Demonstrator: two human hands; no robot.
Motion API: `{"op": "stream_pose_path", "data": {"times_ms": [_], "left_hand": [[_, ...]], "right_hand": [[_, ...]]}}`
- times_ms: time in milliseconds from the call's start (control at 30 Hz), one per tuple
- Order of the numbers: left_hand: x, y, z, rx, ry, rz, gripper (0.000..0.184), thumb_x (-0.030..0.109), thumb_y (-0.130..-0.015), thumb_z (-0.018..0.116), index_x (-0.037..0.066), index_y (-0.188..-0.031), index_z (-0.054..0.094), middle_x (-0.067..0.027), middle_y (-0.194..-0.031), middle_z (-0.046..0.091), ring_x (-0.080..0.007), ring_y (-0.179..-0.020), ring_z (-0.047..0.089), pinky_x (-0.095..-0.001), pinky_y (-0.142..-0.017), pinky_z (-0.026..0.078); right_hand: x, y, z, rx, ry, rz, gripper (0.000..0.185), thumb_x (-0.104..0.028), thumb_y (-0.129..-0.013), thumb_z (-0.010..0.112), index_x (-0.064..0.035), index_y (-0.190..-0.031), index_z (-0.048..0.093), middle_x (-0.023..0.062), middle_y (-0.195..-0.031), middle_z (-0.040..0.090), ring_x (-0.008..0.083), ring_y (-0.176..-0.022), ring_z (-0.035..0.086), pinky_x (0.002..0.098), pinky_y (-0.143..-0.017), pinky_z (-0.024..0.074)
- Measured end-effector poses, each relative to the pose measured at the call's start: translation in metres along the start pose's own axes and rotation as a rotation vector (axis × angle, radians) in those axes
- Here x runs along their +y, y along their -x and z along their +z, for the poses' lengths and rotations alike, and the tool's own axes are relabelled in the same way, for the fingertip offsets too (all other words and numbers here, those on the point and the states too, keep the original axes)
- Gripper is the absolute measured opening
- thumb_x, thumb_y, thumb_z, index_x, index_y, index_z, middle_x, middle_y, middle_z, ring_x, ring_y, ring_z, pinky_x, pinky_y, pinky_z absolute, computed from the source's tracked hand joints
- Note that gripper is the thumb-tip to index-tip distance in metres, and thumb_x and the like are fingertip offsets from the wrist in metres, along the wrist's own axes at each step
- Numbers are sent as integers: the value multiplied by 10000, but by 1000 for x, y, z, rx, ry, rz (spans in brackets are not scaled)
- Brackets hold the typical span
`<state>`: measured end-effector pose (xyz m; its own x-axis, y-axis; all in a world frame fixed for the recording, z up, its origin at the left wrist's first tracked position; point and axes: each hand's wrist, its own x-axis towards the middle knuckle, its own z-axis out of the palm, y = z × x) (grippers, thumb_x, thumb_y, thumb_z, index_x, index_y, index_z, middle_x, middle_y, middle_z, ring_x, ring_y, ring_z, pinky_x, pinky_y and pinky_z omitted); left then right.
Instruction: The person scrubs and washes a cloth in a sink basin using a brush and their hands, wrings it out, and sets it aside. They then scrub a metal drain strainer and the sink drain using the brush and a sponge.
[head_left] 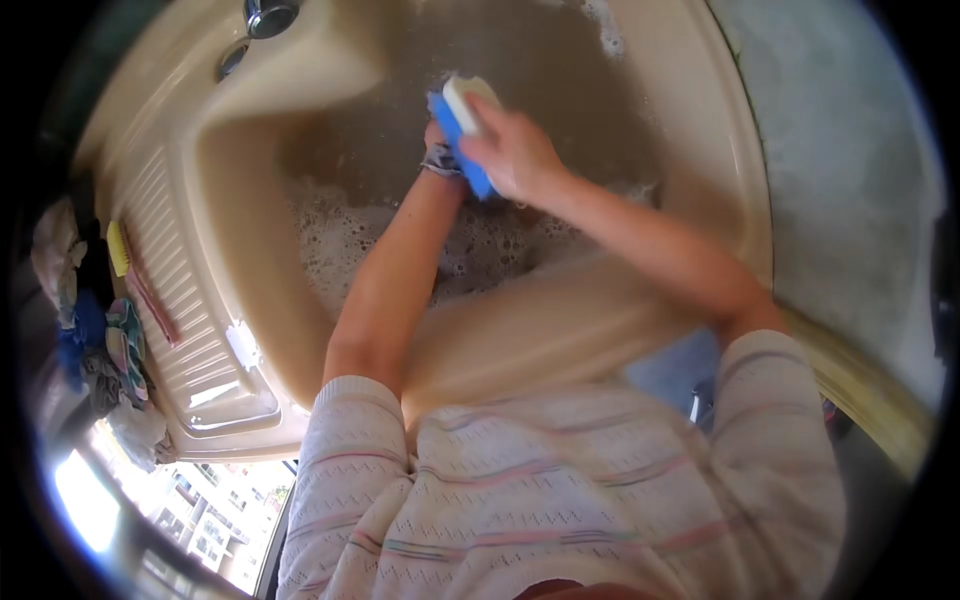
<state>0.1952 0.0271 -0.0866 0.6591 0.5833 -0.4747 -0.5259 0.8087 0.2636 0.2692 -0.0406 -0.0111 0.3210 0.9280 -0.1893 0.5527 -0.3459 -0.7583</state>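
My right hand is closed around a scrub brush with a white back and blue bristles, held over the murky water of a beige sink. Right beside the bristles is my left hand, mostly hidden behind the brush, so its fingers do not show. A wet grey cloth lies around the left hand near the wrist, close to or touching the bristles. How the cloth is held cannot be made out.
Soapy water fills the beige sink, with a chrome tap at the back left. A long-handled brush with yellow bristles lies on the ribbed drainboard. Crumpled cloths sit along its left edge.
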Motion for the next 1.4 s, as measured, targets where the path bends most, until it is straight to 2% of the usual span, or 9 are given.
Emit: {"op": "stream_pose_path", "data": {"times_ms": [100,267,400,500,733,833,1100,1233,1400], "left_hand": [[-5,-7,10,135,-396,101,456,344,-846,528,18,-1160,473,-94,-999,583,-212,-874,590,-339,-734,493],[30,6,40,458,-2137,253,292,280,-768,584,59,-952,529,-166,-984,598,-284,-904,599,-393,-723,489],[33,9,17,428,-2388,634,257,239,-767,554,145,-1005,536,-147,-905,611,-354,-828,590,-443,-667,485],[43,8,34,626,-2061,401,346,199,-687,616,101,-1014,556,-189,-898,617,-298,-883,603,-404,-730,480],[34,0,6,347,-475,258,278,141,-731,528,-80,-888,589,-145,-832,611,-232,-772,582,-336,-665,465],[28,-10,3,328,-748,318,198,104,-755,509,-53,-844,591,-139,-844,600,-217,-764,569,-352,-643,454],[62,3,17,68,-223,-107,472,401,-819,553,14,-1085,511,-113,-1040,570,-237,-935,565,-369,-801,471],[33,-4,7,173,-297,141,370,316,-898,411,43,-1137,482,-105,-1090,551,-229,-969,551,-378,-853,446],[36,5,15,190,-219,5,397,310,-894,398,-20,-1098,486,-139,-1051,563,-267,-966,547,-396,-861,441]], "right_hand": [[30,-65,-5,38,-37,164,579,-371,-738,523,-115,-1252,444,192,-1071,568,331,-1008,537,350,-874,405],[68,-79,-42,170,-99,236,570,-341,-723,574,-77,-1217,468,166,-1081,575,295,-966,569,340,-825,433],[23,-11,-52,-14,-379,209,600,-334,-728,574,-58,-1243,437,174,-1053,586,247,-946,581,311,-819,434],[4,24,-27,-52,-484,157,637,-328,-727,577,-36,-1265,399,181,-1046,584,251,-925,585,308,-827,428],[-4,-20,23,215,-183,35,545,-341,-746,492,-57,-1207,435,240,-997,572,369,-899,564,395,-805,439],[11,-81,11,97,-162,96,448,-362,-746,511,-64,-1080,522,187,-1016,584,351,-952,550,411,-804,431],[15,-40,-38,95,-313,74,571,-366,-737,524,-53,-1210,459,210,-1030,578,326,-930,574,374,-829,430],[-2,-21,0,50,-103,-65,537,-389,-709,532,-87,-1153,517,207,-953,598,364,-890,569,403,-797,442],[14,-77,13,87,-361,38,429,-346,-697,543,-48,-1005,576,192,-851,621,333,-803,603,363,-694,467]]}}
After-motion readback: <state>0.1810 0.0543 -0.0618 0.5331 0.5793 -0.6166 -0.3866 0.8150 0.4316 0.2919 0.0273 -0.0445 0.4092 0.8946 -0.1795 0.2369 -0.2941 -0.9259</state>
